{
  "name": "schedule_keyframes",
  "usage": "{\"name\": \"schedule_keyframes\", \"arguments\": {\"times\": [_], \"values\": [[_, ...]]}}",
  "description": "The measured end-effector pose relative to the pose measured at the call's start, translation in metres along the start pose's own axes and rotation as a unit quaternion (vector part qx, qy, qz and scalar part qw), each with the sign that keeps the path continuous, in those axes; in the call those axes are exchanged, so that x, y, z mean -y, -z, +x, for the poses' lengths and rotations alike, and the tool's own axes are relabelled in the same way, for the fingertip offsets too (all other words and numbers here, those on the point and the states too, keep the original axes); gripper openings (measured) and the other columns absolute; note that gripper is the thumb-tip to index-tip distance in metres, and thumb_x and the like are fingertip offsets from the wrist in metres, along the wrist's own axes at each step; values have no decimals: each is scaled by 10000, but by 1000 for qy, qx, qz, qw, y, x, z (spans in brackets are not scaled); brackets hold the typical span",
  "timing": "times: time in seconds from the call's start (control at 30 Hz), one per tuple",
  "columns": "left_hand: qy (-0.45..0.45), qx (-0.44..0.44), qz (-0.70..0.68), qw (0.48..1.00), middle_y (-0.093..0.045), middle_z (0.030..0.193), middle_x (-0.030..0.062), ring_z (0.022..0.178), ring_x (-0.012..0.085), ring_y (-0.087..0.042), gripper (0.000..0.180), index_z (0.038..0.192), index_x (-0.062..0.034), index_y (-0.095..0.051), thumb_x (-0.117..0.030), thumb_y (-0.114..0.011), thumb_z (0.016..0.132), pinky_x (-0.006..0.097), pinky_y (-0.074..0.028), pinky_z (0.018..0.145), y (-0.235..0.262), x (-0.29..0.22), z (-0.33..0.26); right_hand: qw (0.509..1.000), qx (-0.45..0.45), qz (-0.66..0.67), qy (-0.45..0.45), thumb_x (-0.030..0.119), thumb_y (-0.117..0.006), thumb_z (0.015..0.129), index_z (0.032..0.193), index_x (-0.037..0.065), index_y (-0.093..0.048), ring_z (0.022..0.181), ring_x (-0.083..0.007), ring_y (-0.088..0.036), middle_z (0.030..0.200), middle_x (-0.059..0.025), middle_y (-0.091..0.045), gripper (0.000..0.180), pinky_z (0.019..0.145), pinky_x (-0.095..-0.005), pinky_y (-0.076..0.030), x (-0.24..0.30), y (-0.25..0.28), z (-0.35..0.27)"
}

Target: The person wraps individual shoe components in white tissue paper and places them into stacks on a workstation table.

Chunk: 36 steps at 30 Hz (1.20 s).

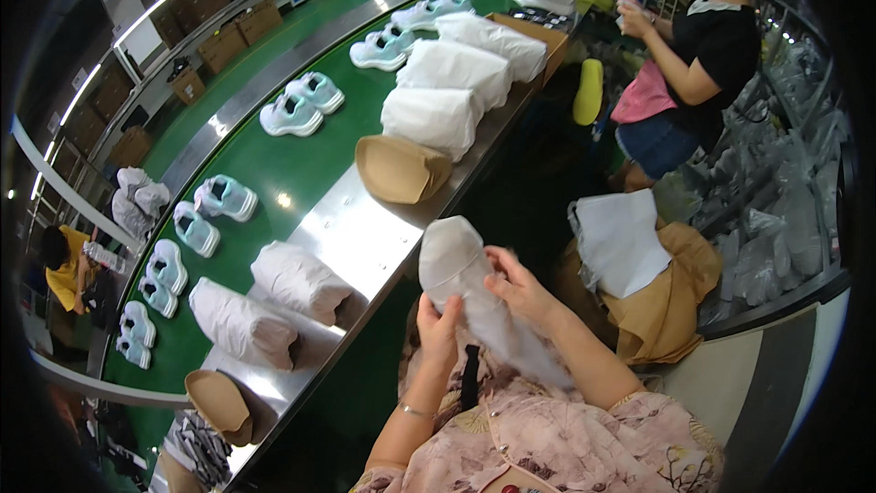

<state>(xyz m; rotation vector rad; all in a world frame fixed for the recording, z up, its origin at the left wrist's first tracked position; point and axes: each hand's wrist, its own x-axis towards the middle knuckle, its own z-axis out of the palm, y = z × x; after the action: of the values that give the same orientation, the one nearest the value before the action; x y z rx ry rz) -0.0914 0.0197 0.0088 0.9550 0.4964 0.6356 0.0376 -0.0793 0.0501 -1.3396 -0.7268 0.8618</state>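
Both my hands hold a white, rounded, shoe-shaped form (452,251) in front of my body. A thin, see-through wrap trails from its lower end toward my lap. My left hand (440,327) grips its near left side, thumb on the surface. On the right edge, my right hand (520,288) closes around the wrap. What is inside the covering cannot be made out. To the left, two white wrapped bundles (242,321) lie on the metal edge (351,228) of the conveyor, close to a curved brown paper piece (219,406).
Pairs of light blue sneakers (301,102) sit along the green belt (274,169). More white wrapped bundles (429,114) and another brown paper piece (400,169) line its near edge. Right of me are white sheets (620,242) over brown paper (666,301). A co-worker (703,64) stands at the far right.
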Motion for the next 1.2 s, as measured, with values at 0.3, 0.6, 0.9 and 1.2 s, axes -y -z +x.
{"name": "schedule_keyframes", "arguments": {"times": [0.3,0.6,0.9,1.2], "values": [[88,126,-152,976,-584,1126,110,1004,198,-584,521,1176,15,-473,-348,-640,842,323,-465,898,-1,-24,-2,948,9,304,-93,411,-477,928,1158,20,-514,941,-103,-548,1042,-30,-587,455,835,-248,-442,-8,-14,-21],[202,148,-199,947,-483,1280,140,1140,258,-511,923,1326,4,-352,-661,-579,728,387,-424,970,0,-29,-14,967,-32,244,-58,421,-427,944,1128,47,-521,935,-78,-527,1003,-9,-583,427,826,-219,-433,15,-42,-31],[179,172,-182,951,-420,1340,145,1208,293,-447,942,1374,-32,-277,-647,-586,730,439,-384,1004,-9,-45,-22,991,-114,71,18,382,-322,984,1115,57,-513,923,-75,-501,1018,-19,-556,398,847,-215,-403,24,-42,-30],[122,233,-197,944,-433,1316,134,1190,275,-458,900,1361,-29,-276,-456,-724,708,439,-379,1004,-9,-45,-34,994,49,97,32,464,-286,970,1397,56,-273,1203,-147,-402,1319,-87,-433,591,1023,-274,-287,39,-33,-25]]}}
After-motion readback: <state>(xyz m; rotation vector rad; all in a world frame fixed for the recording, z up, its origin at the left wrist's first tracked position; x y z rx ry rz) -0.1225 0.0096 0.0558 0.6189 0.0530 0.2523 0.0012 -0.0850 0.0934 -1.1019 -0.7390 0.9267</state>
